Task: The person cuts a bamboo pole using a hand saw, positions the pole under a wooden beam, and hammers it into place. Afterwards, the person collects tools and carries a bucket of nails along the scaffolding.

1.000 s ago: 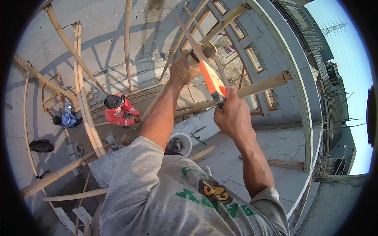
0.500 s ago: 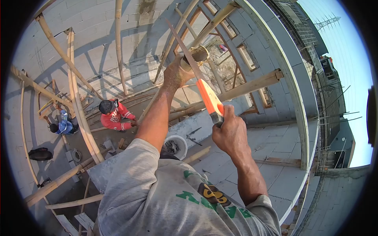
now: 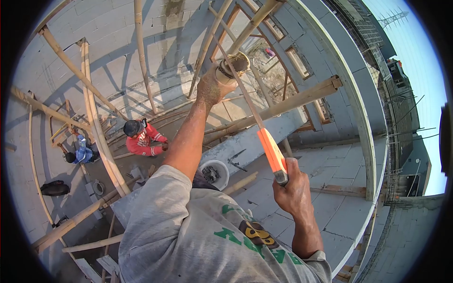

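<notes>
head view: orange-handled saw (image 3: 267, 140) in right hand (image 3: 293, 189)

1. My right hand (image 3: 293, 191) grips a long metal handsaw with an orange-and-black handle (image 3: 271, 150).
2. My left hand (image 3: 213, 88) clasps a pale, hollow bamboo pole (image 3: 223, 75); the blade (image 3: 243, 92) crosses its open end.
3. Below me: a round white bucket (image 3: 225, 176), a red-jacketed person (image 3: 144, 139).

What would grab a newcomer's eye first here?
Probably the bright orange-handled saw in the right hand, its blade crossing the open-ended pole that the left hand grips near the upper middle. Next, the person in red, lower down at left of centre, and the white bucket just above the wearer's grey shirt.
</notes>
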Demonstrator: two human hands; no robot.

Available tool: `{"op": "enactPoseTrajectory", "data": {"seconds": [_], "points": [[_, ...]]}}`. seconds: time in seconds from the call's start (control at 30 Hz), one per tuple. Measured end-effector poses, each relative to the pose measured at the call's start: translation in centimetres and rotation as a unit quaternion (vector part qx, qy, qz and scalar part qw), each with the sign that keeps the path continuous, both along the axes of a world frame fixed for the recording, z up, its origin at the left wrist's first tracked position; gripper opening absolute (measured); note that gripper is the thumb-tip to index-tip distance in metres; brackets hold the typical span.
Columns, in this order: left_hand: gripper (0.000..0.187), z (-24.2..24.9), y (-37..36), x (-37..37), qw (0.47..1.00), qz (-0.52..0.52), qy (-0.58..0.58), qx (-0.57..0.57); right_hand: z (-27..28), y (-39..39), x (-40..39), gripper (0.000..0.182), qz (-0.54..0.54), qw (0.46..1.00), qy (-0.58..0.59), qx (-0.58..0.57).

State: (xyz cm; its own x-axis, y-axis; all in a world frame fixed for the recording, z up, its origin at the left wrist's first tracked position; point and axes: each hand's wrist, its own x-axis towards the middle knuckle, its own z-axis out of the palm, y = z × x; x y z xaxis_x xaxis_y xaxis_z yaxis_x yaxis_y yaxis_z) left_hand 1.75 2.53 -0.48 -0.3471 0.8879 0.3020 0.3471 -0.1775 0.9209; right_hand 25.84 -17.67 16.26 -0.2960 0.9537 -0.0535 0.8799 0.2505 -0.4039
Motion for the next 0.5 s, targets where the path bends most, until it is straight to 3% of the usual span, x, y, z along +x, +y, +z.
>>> {"op": "enactPoseTrajectory", "data": {"seconds": [0.23,0.33,0.37,0.5], "points": [[0.074,-0.3,-0.2,-0.3,1.000,-0.008,-0.003,0.006,0.5,0.9,-0.2,0.038,0.024,1.000,0.016,-0.007],[0.065,1.6,1.4,-3.2,0.997,-0.057,0.044,-0.028,0.0,3.1,-3.2,0.036,0.002,0.999,-0.037,-0.026],[0.063,0.9,1.2,-3.1,1.000,-0.004,0.019,-0.004,-0.5,2.8,-2.9,0.034,0.006,0.999,-0.033,-0.011],[0.065,-0.5,-0.8,-1.0,0.998,-0.026,0.049,0.031,0.3,-0.2,0.4,0.036,0.004,0.997,0.075,-0.013]]}}
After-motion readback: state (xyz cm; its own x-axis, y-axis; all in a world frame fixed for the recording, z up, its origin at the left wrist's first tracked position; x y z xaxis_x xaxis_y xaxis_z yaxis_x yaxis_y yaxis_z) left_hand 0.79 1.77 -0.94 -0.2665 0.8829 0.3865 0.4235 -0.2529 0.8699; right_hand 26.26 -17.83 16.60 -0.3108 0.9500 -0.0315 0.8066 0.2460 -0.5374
